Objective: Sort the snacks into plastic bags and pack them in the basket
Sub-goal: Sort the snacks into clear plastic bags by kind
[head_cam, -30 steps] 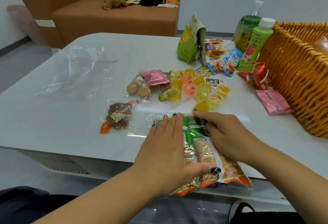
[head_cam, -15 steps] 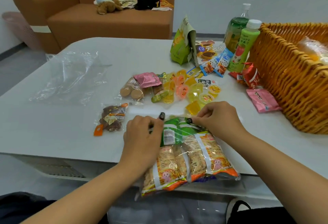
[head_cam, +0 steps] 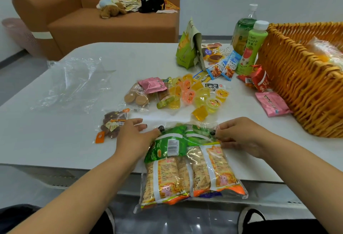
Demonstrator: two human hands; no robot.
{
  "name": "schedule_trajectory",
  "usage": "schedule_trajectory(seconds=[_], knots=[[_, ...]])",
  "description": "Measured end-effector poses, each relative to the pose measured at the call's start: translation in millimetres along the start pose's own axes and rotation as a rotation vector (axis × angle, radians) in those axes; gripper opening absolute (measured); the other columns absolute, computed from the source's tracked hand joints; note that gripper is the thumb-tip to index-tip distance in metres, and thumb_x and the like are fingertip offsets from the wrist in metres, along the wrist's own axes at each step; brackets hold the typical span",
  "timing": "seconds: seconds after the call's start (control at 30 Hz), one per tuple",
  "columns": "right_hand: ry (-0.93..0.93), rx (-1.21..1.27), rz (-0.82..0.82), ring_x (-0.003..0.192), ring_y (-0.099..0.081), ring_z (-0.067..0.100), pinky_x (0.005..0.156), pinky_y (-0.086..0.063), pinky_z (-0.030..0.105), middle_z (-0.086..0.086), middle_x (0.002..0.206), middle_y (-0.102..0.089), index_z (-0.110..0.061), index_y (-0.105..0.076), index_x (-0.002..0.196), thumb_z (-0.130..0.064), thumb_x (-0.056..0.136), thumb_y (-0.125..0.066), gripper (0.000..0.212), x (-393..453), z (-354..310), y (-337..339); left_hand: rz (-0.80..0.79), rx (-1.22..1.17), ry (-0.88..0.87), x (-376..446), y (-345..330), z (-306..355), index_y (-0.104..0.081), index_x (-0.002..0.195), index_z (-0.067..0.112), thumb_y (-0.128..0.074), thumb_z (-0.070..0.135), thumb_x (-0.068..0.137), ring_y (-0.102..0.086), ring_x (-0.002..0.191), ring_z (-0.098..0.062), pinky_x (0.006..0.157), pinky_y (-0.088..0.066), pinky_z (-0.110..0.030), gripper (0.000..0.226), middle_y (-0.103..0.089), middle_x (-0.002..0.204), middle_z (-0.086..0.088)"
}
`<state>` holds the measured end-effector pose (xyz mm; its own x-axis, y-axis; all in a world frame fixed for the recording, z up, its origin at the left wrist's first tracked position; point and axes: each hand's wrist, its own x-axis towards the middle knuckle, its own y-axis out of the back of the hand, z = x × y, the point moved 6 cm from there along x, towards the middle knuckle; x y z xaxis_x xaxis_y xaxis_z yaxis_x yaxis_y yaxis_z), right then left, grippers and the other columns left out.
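Note:
A clear plastic bag (head_cam: 187,170) filled with green and orange snack packs lies at the table's near edge, its lower end hanging over. My left hand (head_cam: 133,139) rests at the bag's top left corner, fingers spread, thumb on the bag's mouth. My right hand (head_cam: 239,135) pinches the bag's top right corner. Beyond them lie loose jelly cups (head_cam: 200,96), a pink packet (head_cam: 152,85) over biscuits and a dark snack pack (head_cam: 113,124). A woven basket (head_cam: 300,85) stands at the right with a bagged item inside.
An empty clear bag (head_cam: 74,83) lies at the left of the white table (head_cam: 46,141). Two green bottles (head_cam: 250,44), a green pouch (head_cam: 187,48), red packets (head_cam: 258,79) and a pink packet (head_cam: 271,103) sit near the basket. A brown sofa stands behind.
My left hand slid off the snack packs to the bag's top left corner and its fingers spread. My right hand shifted right along the bag's mouth. More of the filled bag shows.

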<state>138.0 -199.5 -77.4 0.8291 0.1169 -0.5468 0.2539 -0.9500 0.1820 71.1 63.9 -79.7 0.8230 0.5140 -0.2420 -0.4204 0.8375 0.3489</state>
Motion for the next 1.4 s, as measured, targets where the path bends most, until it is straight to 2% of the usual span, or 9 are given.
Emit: schedule_trajectory(seconds=[0.13,0.3,0.5,0.7,0.9,0.97,1.07,1.17,1.4], knots=[[-0.019,0.249,-0.121,0.067,-0.068,0.020,0.053,-0.056,0.025,0.014,0.082,-0.070,-0.003,-0.064,0.095,0.011,0.088,-0.055,0.017,-2.0,3.4,-7.8,-0.179,-0.481,0.264,-1.1,-4.2,-7.1,-0.065,0.107,-0.006,-0.075,-0.001,0.071,-0.070,0.082,-0.026,0.066,-0.061,-0.032,0.038,-0.070,0.101,-0.022],[0.102,0.492,-0.162,0.062,-0.070,0.014,0.050,-0.055,0.019,0.011,0.077,-0.072,-0.006,-0.063,0.089,0.012,0.082,-0.058,0.019,-7.1,-5.0,1.2,-0.425,-0.746,0.245,-12.6,-17.9,-0.8,-0.068,0.098,0.000,-0.075,0.008,0.065,-0.067,0.093,-0.025,0.082,-0.058,-0.036,0.034,-0.072,0.100,-0.018],[0.312,0.533,-0.343,0.064,-0.071,0.015,0.051,-0.056,0.019,0.010,0.079,-0.073,-0.013,-0.075,0.068,-0.013,0.018,-0.099,0.056,-23.7,-25.8,22.3,-0.749,-0.871,-0.006,-32.0,-21.6,33.6,-0.073,0.099,0.008,-0.096,0.027,0.050,-0.065,0.109,-0.030,0.090,-0.055,-0.047,0.058,-0.069,0.115,-0.017],[0.373,0.344,-0.341,0.078,-0.073,0.022,0.056,-0.058,0.022,0.016,0.094,-0.073,-0.001,-0.068,0.099,-0.002,0.050,-0.085,0.052,-37.2,-45.2,36.0,-0.613,-0.748,-0.175,-28.1,-7.1,74.4,-0.053,0.132,-0.002,-0.090,0.032,0.062,-0.053,0.124,-0.040,0.104,-0.044,-0.055,0.086,-0.056,0.133,-0.027],[0.472,-0.409,-0.107,0.084,-0.073,0.019,0.064,-0.057,0.019,0.009,0.089,-0.075,-0.011,-0.068,0.106,0.011,0.080,-0.065,0.034,-56.6,-72.0,52.7,-0.526,-0.494,-0.349,-28.5,9.2,105.2,-0.065,0.106,-0.001,-0.064,0.012,0.076,-0.072,0.081,-0.022,0.069,-0.060,-0.030,0.032,-0.074,0.091,-0.015],[0.570,-0.319,-0.010,0.094,-0.071,0.015,0.072,-0.058,0.021,0.001,0.096,-0.075,-0.017,-0.068,0.108,0.008,0.084,-0.062,0.035,-67.3,-87.3,59.8,-0.548,-0.438,-0.389,-34.1,9.9,111.4,-0.066,0.100,0.001,-0.064,0.012,0.075,-0.072,0.076,-0.021,0.067,-0.060,-0.029,0.027,-0.075,0.085,-0.013],[0.671,-0.066,-0.185,0.107,-0.067,0.015,0.087,-0.056,0.030,-0.003,0.112,-0.071,-0.020,-0.063,0.118,-0.011,0.078,-0.067,0.041,-87.7,-108.9,43.1,-0.617,-0.409,-0.415,-42.8,3.1,117.0,-0.065,0.098,-0.002,-0.065,0.010,0.074,-0.072,0.075,-0.022,0.067,-0.060,-0.030,0.027,-0.075,0.084,-0.014],[0.566,-0.443,-0.400,0.107,-0.065,0.007,0.091,-0.055,0.029,-0.014,0.115,-0.068,-0.028,-0.060,0.123,-0.033,0.067,-0.076,0.058,-97.9,-100.7,-0.5,-0.657,-0.420,-0.434,-51.6,-5.4,122.6,-0.065,0.099,-0.002,-0.065,0.008,0.075,-0.072,0.074,-0.021,0.065,-0.058,-0.027,0.026,-0.075,0.083,-0.013],[0.383,-0.516,-0.471,0.091,-0.071,0.009,0.075,-0.056,0.022,-0.011,0.094,-0.074,-0.028,-0.062,0.103,-0.010,0.069,-0.084,0.044,-87.2,-72.9,-22.0,-0.604,-0.458,-0.453,-54.6,-12.0,127.3,-0.068,0.098,0.001,-0.066,0.009,0.073,-0.073,0.073,-0.020,0.064,-0.059,-0.028,0.027,-0.076,0.081,-0.012]])
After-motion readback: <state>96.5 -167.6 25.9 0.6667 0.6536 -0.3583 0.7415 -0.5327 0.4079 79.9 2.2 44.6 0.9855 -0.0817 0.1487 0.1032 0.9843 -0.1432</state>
